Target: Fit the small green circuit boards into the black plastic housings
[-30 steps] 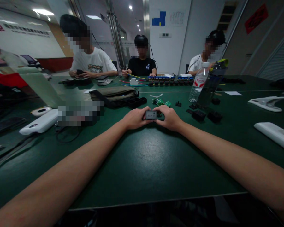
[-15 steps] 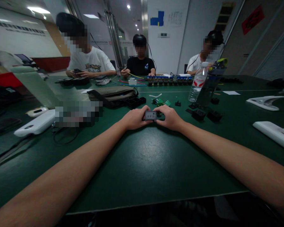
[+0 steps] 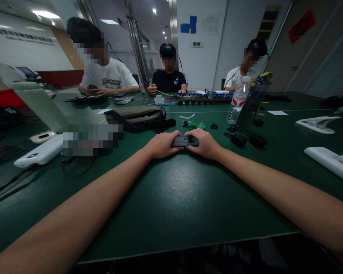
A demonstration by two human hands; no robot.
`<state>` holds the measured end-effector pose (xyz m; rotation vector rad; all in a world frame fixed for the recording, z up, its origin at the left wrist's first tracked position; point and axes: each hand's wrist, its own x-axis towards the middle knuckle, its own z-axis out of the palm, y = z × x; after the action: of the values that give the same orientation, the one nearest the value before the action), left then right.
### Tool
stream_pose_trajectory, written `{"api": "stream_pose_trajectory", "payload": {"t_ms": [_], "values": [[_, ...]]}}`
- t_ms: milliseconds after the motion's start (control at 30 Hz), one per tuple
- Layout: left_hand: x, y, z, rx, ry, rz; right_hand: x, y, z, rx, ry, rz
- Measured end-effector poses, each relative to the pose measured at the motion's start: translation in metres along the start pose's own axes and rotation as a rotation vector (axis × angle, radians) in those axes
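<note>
A small dark grey box with pale lettering on its face (image 3: 181, 141) is held up between my two hands, above the green table (image 3: 171, 205). My left hand (image 3: 163, 144) grips its left end, thumb and fingers closed round it. On the other side, my right hand (image 3: 204, 143) pinches the box's right end with curled fingers. Small green circuit boards (image 3: 192, 125) lie just beyond my hands, partly hidden by them.
Black box-like parts (image 3: 239, 140) lie right of my hands, with a clear bottle (image 3: 238, 102) behind them. An olive bag (image 3: 135, 114) is beyond my left hand. A white device (image 3: 40, 150) lies left. Three people sit across the table.
The grey box has tilted slightly and its lettering looks fainter. Both hands keep their hold. The whole view has shifted a little.
</note>
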<state>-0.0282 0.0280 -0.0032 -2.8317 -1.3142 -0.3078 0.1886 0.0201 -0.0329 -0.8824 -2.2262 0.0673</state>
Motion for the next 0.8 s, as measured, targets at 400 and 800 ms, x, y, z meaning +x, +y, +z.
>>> {"api": "stream_pose_trajectory", "payload": {"t_ms": [400,800], "values": [[0.0,0.001,-0.002,0.019,0.005,0.023,0.0,0.004,-0.001,-0.026,-0.016,-0.031],[0.001,-0.001,0.001,0.059,-0.009,0.003,0.0,0.019,-0.005,-0.137,0.064,0.123]]}}
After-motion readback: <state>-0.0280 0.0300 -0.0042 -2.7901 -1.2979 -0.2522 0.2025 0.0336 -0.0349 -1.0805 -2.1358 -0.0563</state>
